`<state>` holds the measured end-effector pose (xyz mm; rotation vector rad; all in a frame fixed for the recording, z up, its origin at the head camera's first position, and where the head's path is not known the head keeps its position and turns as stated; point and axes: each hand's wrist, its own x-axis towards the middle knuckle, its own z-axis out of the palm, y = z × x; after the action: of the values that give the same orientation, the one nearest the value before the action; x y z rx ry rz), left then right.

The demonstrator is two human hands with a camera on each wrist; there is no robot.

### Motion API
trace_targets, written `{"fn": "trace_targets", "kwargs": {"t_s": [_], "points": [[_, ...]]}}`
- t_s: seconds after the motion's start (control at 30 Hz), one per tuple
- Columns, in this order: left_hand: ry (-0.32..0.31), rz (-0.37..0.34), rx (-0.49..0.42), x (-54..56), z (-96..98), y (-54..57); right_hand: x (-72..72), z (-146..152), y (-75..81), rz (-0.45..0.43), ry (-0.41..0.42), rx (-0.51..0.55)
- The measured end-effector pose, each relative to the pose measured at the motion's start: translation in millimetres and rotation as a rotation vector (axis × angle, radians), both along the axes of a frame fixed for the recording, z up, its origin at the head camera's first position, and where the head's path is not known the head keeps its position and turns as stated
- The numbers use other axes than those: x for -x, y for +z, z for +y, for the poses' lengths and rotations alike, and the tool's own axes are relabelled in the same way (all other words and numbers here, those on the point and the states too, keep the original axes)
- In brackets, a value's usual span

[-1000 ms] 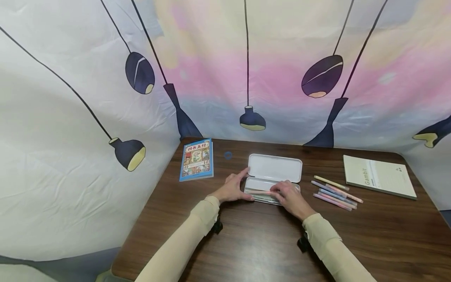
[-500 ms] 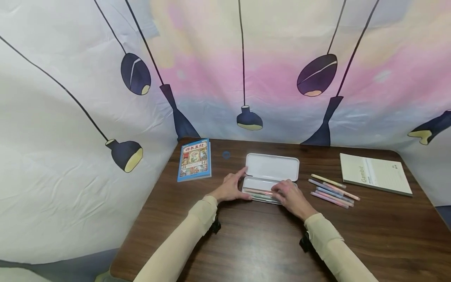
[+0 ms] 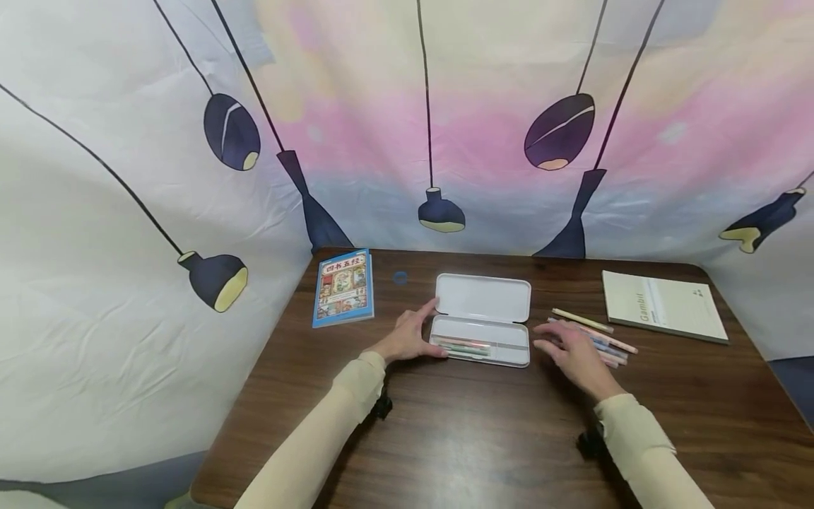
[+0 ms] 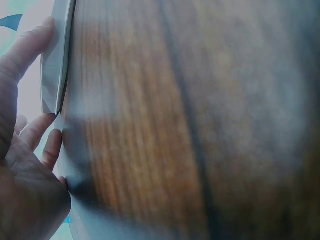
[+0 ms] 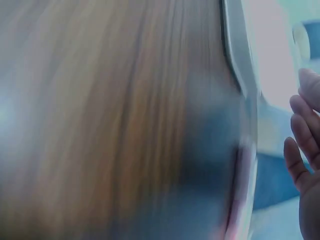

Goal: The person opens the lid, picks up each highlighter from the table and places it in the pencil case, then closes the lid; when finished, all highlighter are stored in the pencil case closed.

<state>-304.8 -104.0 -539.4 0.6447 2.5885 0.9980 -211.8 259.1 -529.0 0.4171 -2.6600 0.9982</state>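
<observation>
A white tin pencil case [image 3: 481,329] lies with its lid [image 3: 483,297] raised on the brown table in the head view. Several pens [image 3: 467,346] lie in the left part of its tray. My left hand [image 3: 407,338] spans the case's left end, fingers spread and fairly straight; in the left wrist view the thumb [image 4: 32,47] touches the case wall [image 4: 56,65]. To the right of the case, my right hand [image 3: 575,357] hovers with relaxed fingers and nothing visible in them. It partly hides a group of loose pastel pens [image 3: 613,346].
A blue-edged book [image 3: 344,288] lies at the back left, with a small blue ring [image 3: 399,278] beside it. At the back right is a cream notebook [image 3: 664,306]. A printed cloth [image 3: 483,127] hangs behind the table [image 3: 458,438].
My right hand has let go of a pen in the case's tray and moved right to the loose pens. The left hand stays at the case. The head view has shifted slightly right.
</observation>
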Motion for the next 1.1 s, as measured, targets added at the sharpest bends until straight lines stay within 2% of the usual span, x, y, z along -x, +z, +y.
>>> {"fn": "trace_targets", "kwargs": {"t_s": [0.13, 0.27, 0.4, 0.63, 0.97, 1.1], "points": [[0.002, 0.017, -0.007, 1.2, -1.3, 2.4, -12.2, 30, -4.2, 0.0, -0.063, 0.022], [0.009, 0.036, 0.006, 3.3, -3.2, 2.0, -25.4, 55, -9.2, 0.035, -0.136, -0.021], [0.021, 0.031, 0.016, 4.2, -5.4, 2.2, -37.4, 72, -12.8, 0.008, -0.19, -0.047], [0.032, 0.018, 0.018, 3.6, -7.3, 1.7, -44.7, 84, -18.1, -0.017, -0.2, -0.045], [-0.004, 0.035, 0.007, 1.5, -0.6, -2.5, -47.6, 91, -26.2, -0.083, -0.202, -0.104], [-0.003, 0.036, -0.002, 1.1, 1.8, -1.4, -46.4, 93, -26.6, -0.067, -0.183, -0.141]]}}
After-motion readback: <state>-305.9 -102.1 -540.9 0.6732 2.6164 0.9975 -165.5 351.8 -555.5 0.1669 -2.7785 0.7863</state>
